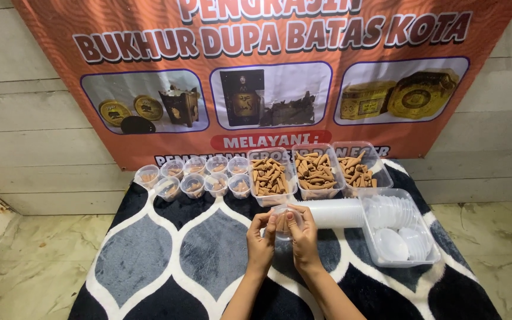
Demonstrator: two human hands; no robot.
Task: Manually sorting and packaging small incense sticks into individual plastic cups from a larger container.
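1. The patterned rug (167, 255) fills the lower frame, with open room at lower left.
2. At right centre sits a clear tub of lids (399, 234), and a sleeve of stacked cups (333, 213) lies beside it.
3. Three trays of brown cones (315, 172) line the upper centre.
4. At centre, your left hand (261, 240) and right hand (303, 237) both pinch one small clear cup (282, 220). It looks light, thin and easily crushed, so grip it at the rim.

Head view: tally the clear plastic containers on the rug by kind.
Small filled cups: 9
Rectangular tubs of brown cones: 3
Tub of lids: 1
Stack of empty cups lying on its side: 1
Cup held in both hands: 1
Total: 15
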